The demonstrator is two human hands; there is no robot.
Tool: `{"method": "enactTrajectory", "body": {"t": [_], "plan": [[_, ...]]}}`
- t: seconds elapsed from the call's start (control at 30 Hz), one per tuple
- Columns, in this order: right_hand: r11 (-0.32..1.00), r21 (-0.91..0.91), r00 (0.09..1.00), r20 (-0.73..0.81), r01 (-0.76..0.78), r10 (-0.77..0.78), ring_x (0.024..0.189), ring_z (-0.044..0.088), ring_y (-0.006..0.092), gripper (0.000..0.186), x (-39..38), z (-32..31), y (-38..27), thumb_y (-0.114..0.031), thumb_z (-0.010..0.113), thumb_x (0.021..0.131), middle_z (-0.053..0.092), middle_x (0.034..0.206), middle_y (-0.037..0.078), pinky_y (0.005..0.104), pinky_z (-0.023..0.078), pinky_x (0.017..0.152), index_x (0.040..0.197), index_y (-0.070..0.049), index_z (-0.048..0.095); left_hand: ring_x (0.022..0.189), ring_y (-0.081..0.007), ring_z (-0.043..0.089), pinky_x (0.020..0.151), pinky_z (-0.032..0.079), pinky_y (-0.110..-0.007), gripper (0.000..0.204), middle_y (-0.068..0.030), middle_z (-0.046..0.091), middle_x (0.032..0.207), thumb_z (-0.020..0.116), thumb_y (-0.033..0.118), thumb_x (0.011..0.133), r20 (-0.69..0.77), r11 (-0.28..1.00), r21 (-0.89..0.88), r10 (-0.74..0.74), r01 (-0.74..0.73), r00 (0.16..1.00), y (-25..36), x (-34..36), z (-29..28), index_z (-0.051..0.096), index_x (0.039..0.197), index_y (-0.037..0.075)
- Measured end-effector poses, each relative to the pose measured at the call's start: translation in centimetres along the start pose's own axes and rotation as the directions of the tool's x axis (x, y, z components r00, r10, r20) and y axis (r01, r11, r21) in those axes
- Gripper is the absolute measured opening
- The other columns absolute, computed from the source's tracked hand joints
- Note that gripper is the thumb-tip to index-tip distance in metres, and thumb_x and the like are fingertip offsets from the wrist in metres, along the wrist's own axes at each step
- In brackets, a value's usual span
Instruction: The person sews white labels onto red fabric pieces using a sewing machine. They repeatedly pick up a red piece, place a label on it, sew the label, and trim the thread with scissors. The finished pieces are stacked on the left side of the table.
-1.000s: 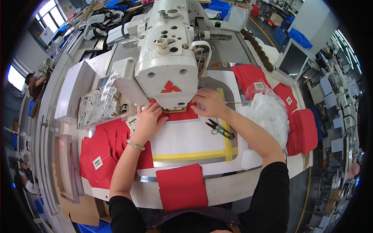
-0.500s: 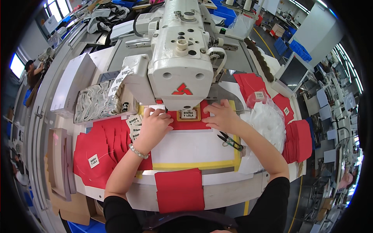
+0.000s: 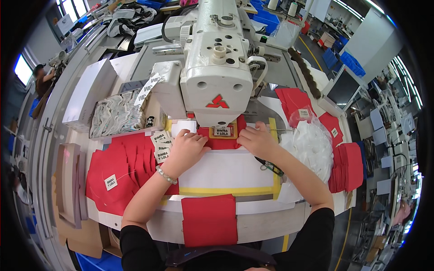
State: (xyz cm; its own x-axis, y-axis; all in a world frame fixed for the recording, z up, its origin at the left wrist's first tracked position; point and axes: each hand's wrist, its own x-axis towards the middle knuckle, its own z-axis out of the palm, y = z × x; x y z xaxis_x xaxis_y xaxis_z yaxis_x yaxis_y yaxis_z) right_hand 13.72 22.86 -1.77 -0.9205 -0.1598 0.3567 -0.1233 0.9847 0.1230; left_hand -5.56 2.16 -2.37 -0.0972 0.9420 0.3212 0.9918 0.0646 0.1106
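Under the head of a white sewing machine (image 3: 217, 92) lies a red fabric piece (image 3: 220, 144). A white printed label (image 3: 222, 131) sits on it inside a yellowish frame (image 3: 210, 133). My left hand (image 3: 187, 151), with a beaded bracelet at the wrist, has its bent fingers closed at the fabric's left edge. My right hand (image 3: 258, 141) holds the right edge, fingers drawn together; its fingertips are partly hidden. Dark thread snips (image 3: 272, 167) lie beside my right forearm, partly covered by it.
Red fabric pieces (image 3: 113, 162) and loose labels (image 3: 162, 156) lie at left, near an open box of label strips (image 3: 116, 113). A folded red stack (image 3: 209, 221) rests at the front edge. At right are crumpled white plastic (image 3: 309, 149), more red pieces (image 3: 347, 166) and a small screen (image 3: 342, 88).
My right hand has moved in, its spread fingers closing at the fabric's right edge, and its arm now covers part of the snips. The view has shifted slightly.
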Motion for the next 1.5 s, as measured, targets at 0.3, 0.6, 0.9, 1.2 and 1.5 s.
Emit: {"method": "enactTrajectory", "body": {"t": [0.3,0.6,0.9,1.2,1.5], "plan": [[0.989,0.115,0.990,-0.097,-0.093,0.104,0.082,0.056,0.0153,0.011,0.1,-1.1,-0.2,-0.009,0.064,0.078,0.050,0.082,-0.002,0.0396,0.032,0.081,0.086,-0.016,0.060,0.068,-0.0174,0.062,0.069,0.046,-0.031,0.010,-0.0033,0.061,0.068,0.066,0.015,0.074,-0.178,0.953,0.230,0.239,-0.196,0.955,-0.5,0.7,2.1,0.060,0.070,0.008],[0.998,0.061,0.999,0.012,0.029,-0.030,0.083,0.055,0.0128,0.014,-2.2,-3.1,-5.1,-0.010,0.063,0.077,0.050,0.084,-0.002,0.0392,0.035,0.082,0.090,-0.016,0.060,0.084,-0.0173,0.063,0.073,0.047,-0.031,0.020,-0.0039,0.063,0.083,0.064,0.009,0.075,-0.071,0.881,0.209,0.446,-0.424,0.892,1.6,-4.9,-1.6,0.067,0.093,0.000],[0.985,-0.049,0.985,0.041,-0.165,0.167,0.088,0.055,0.0166,0.019,-3.9,-4.6,-6.2,-0.023,0.071,0.079,0.056,0.097,0.002,0.0401,0.036,0.086,0.091,-0.013,0.060,0.099,-0.0187,0.061,0.080,0.048,-0.032,0.033,-0.0070,0.064,0.102,0.063,0.009,0.077,0.056,0.858,0.135,0.493,-0.495,0.868,1.5,-6.4,-1.8,0.066,0.108,-0.001],[0.787,-0.060,0.744,0.288,-0.615,0.603,0.089,0.058,0.0238,0.036,-7.4,-6.6,-5.5,-0.027,0.076,0.078,0.057,0.099,0.007,0.0411,0.040,0.079,0.103,-0.008,0.059,0.099,-0.0188,0.060,0.082,0.047,-0.033,0.037,-0.0068,0.064,0.105,0.062,0.009,0.078,0.072,0.868,0.121,0.476,-0.481,0.877,1.4,-6.5,-2.2,0.065,0.113,-0.001],[0.705,0.221,0.739,0.191,-0.674,0.646,0.077,0.061,0.0326,0.021,-7.8,-6.0,-5.3,-0.014,0.069,0.086,0.060,0.080,0.012,0.0430,0.046,0.066,0.093,-0.007,0.052,0.096,-0.0178,0.060,0.080,0.046,-0.032,0.033,-0.0048,0.064,0.102,0.062,0.009,0.076,0.027,0.920,-0.010,0.393,-0.393,0.919,1.7,-6.0,-2.7,0.066,0.108,0.002]]}}
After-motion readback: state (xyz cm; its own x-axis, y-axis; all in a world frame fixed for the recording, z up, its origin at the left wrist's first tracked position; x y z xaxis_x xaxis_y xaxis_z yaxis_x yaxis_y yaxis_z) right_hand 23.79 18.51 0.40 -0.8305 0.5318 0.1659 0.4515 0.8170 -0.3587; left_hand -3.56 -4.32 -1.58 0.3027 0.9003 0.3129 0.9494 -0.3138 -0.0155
